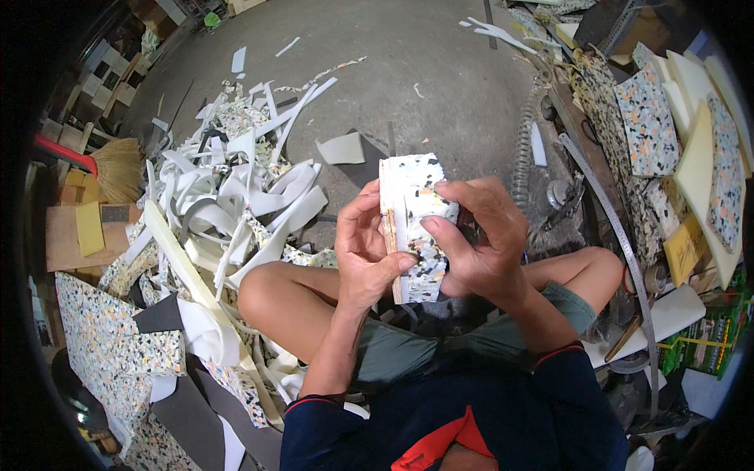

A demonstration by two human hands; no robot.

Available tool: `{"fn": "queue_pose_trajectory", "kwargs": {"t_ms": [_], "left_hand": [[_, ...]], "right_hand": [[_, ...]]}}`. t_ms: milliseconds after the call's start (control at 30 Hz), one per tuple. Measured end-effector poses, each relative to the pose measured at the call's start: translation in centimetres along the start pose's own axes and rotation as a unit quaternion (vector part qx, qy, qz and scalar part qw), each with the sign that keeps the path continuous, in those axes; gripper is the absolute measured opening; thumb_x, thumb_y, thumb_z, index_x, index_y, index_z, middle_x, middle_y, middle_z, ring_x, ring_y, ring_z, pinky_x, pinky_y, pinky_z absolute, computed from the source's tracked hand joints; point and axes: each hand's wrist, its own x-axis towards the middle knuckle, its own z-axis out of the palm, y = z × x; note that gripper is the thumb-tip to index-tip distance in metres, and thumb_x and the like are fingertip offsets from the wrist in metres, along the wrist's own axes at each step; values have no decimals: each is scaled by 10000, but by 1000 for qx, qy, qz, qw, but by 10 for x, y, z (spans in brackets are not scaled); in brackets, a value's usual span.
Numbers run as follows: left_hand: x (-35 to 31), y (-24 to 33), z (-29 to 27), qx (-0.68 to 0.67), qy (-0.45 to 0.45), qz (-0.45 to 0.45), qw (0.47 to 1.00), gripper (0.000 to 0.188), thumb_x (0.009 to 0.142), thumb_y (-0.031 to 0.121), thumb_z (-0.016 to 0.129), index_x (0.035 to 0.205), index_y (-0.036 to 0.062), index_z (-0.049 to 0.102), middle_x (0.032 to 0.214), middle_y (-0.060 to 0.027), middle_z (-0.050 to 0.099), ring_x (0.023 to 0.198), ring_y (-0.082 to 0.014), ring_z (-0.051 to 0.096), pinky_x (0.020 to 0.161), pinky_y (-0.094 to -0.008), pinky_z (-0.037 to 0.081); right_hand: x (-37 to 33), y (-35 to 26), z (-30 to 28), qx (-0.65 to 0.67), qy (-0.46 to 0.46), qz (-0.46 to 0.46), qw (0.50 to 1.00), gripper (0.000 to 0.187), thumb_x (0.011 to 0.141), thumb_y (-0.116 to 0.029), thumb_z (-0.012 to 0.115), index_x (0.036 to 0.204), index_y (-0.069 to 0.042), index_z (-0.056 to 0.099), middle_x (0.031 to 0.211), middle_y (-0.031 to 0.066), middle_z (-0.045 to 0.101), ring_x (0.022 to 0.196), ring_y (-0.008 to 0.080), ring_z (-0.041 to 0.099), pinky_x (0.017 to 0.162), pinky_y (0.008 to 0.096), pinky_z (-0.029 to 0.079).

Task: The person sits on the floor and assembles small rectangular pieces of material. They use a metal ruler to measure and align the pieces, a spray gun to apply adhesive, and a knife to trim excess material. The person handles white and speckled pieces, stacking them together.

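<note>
Above my lap I hold a block of speckled foam (pixel 424 276), white with black, orange and blue flecks. Along its left side runs a thin wooden strip (pixel 397 286) with a pale layer against the foam. My left hand (pixel 361 259) is closed around the wooden side, its thumb pressing the lower part. On the opposite side, my right hand (pixel 491 235) grips the foam, with thumb and index finger on its upper face. The underside of the block and several fingertips are hidden.
A heap of white foam offcuts (pixel 236 196) spreads on the floor to the left. Beyond it lie a straw broom (pixel 118 169) and speckled foam sheets (pixel 118 330). To the right are a coiled hose (pixel 522 149), a bent metal strip (pixel 616 220) and stacked foam sheets (pixel 699 157).
</note>
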Motion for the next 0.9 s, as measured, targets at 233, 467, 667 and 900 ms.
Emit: {"fn": "queue_pose_trajectory", "kwargs": {"t_ms": [233,467,667,900], "left_hand": [[-2,-3,0,-6,4,-4,1000,769,727,7,871,1373,79,460,1531,-201,345,1389,-318,439,1163,-466,401],[-3,-3,4,-20,3,-3,1000,794,722,19,885,1384,81,450,1527,-210,349,1378,-318,451,1132,-464,445],[-2,-5,4,10,-24,22,999,842,699,47,913,1398,91,446,1528,-210,348,1371,-320,459,1124,-466,454],[-4,-14,0,49,-32,35,998,768,770,25,845,1414,85,431,1515,-221,384,1364,-314,469,1129,-467,419]], "right_hand": [[-7,0,4,30,26,55,998,315,791,-42,817,1071,-28,673,873,86,649,699,139,664,538,254,545],[-7,-1,4,-10,46,44,998,308,760,-43,832,1020,-34,665,852,73,638,636,122,606,516,259,495],[-5,-2,6,-34,39,25,998,335,737,-43,830,1016,-45,645,823,79,613,619,154,584,506,280,470],[-6,1,9,-40,32,20,998,381,738,-54,832,1059,-64,626,853,86,609,636,161,581,509,286,466]]}}
